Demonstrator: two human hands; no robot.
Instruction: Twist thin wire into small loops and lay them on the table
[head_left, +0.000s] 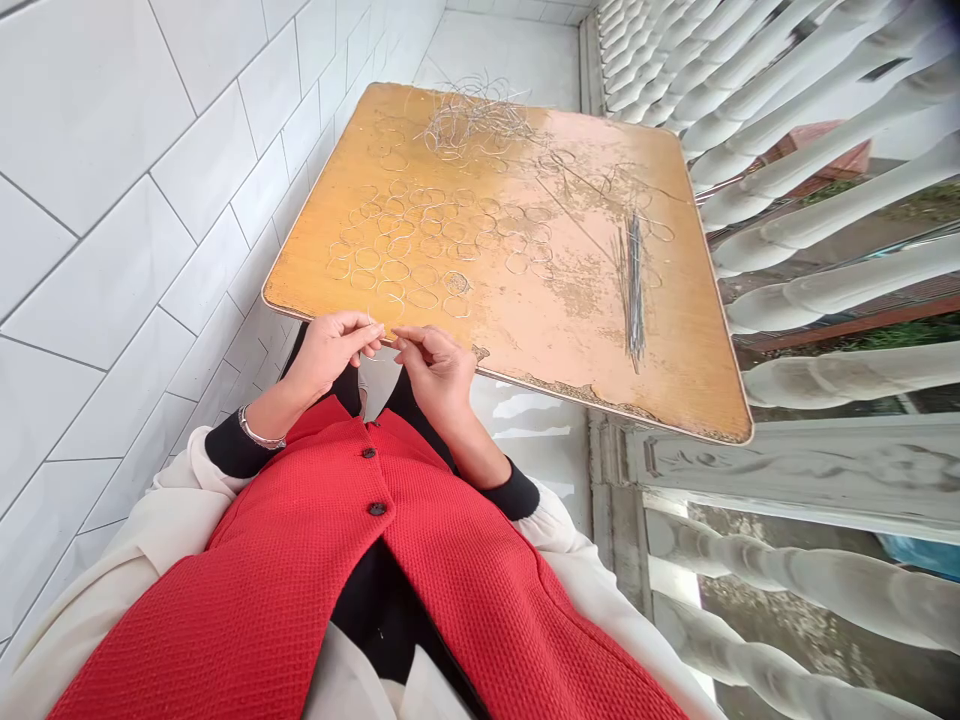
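At the near edge of the wooden table (525, 330), my left hand (337, 350) pinches a thin, curved metal wire (387, 336). My right hand (437, 370) faces it, thumb and fingertips closed on the same wire close to the left fingertips. The wire is so fine that its full shape cannot be made out. Just beyond my hands, many thin wire rings (395, 270) lie spread over the left half of the tabletop. Among them sits a small dense coil of wire (457, 283).
A tangled heap of wire (480, 120) rests at the table's far edge. On the right lies a bundle of straight grey wires (634, 290), with loose wires behind it. A white tiled wall (202, 180) runs along the left, a white balustrade (840, 290) along the right.
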